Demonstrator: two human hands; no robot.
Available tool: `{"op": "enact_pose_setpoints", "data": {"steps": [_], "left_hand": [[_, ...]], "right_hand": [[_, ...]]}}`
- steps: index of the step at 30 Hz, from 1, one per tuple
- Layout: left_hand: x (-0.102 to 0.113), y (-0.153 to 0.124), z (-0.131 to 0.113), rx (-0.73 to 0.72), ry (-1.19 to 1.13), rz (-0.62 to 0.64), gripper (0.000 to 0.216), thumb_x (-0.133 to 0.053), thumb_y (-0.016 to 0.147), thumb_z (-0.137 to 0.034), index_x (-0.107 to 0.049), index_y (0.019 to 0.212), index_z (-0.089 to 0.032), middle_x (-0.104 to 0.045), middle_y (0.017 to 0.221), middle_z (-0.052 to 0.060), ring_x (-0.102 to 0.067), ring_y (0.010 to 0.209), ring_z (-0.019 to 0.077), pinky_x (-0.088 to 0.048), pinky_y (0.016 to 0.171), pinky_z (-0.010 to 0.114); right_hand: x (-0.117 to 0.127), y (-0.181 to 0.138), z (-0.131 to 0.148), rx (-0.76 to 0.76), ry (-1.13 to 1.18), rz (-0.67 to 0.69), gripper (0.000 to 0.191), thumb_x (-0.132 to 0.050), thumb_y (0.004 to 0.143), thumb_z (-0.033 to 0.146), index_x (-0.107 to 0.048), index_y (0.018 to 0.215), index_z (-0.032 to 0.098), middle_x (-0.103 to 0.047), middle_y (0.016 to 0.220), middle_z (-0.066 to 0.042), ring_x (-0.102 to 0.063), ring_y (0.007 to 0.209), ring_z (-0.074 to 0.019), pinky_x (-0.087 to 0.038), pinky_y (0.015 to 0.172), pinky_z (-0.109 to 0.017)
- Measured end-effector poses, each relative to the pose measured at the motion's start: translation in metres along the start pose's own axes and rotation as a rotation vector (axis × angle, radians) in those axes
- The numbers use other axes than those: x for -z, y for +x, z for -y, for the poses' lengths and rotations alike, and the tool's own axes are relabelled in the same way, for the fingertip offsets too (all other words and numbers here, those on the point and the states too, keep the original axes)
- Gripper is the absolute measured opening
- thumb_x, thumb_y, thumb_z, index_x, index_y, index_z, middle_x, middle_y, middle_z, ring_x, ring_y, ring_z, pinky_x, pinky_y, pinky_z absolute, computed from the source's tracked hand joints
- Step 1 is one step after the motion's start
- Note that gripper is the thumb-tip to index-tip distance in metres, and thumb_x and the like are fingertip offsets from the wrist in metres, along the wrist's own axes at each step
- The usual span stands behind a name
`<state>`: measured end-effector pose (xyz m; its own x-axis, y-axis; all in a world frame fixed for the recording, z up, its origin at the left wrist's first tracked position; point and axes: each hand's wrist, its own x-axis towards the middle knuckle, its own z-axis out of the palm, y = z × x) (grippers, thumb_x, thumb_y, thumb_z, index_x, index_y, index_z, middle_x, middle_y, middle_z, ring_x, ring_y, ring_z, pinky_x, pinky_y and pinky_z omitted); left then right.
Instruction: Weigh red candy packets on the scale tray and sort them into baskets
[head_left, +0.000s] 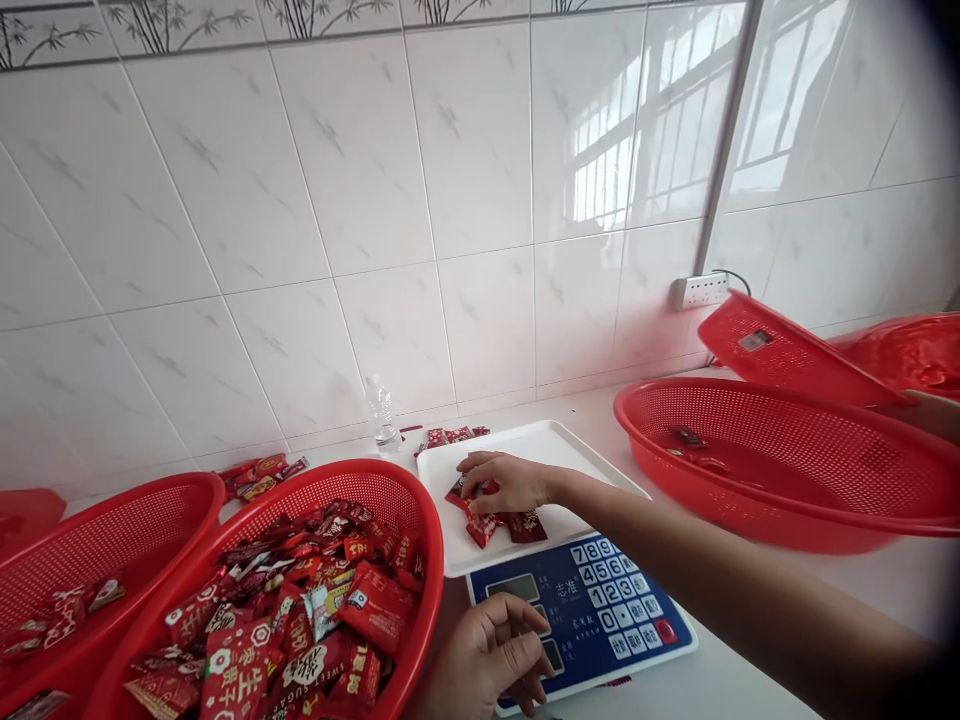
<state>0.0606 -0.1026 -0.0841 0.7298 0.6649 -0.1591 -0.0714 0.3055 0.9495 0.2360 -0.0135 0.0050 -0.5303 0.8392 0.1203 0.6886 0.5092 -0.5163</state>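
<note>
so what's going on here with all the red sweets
A person stands at a blue digital scale. Their right hand reaches onto its white tray, fingers on a small pile of red sweet packets. The left hand rests at the scale's front edge by the display. A red basket heaped with wrapped sweets sits left of the scale. A wide red basket on the right holds only a few.
</note>
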Motion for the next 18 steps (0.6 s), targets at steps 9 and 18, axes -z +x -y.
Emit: {"op": "enact_pose_setpoints", "data": {"steps": [9,18], "left_hand": [[0.0,0.003,0.009,-0.026,0.009,0.057,0.054,-0.071,0.063,-0.059,-0.054,0.088,-0.014,-0.059,0.068,0.0,-0.052,0.05,0.0066,-0.036,0.045,0.018],[-0.001,0.001,0.003,-0.04,0.031,0.076,0.049,-0.07,0.068,-0.054,-0.054,0.091,-0.014,-0.058,0.072,0.001,-0.053,0.053,0.0066,-0.037,0.047,0.018]], "right_hand": [[0.002,-0.069,-0.006,-0.085,0.033,-0.108,0.055,-0.063,0.077,0.034,-0.049,0.13,0.03,-0.033,0.146,-0.006,-0.041,0.127,-0.0261,-0.035,0.103,-0.04],[-0.024,-0.091,0.02,-0.047,0.031,-0.416,0.03,-0.052,0.087,0.036,-0.061,0.113,0.027,-0.057,0.123,-0.007,-0.052,0.113,-0.0213,-0.043,0.094,-0.036]]}}
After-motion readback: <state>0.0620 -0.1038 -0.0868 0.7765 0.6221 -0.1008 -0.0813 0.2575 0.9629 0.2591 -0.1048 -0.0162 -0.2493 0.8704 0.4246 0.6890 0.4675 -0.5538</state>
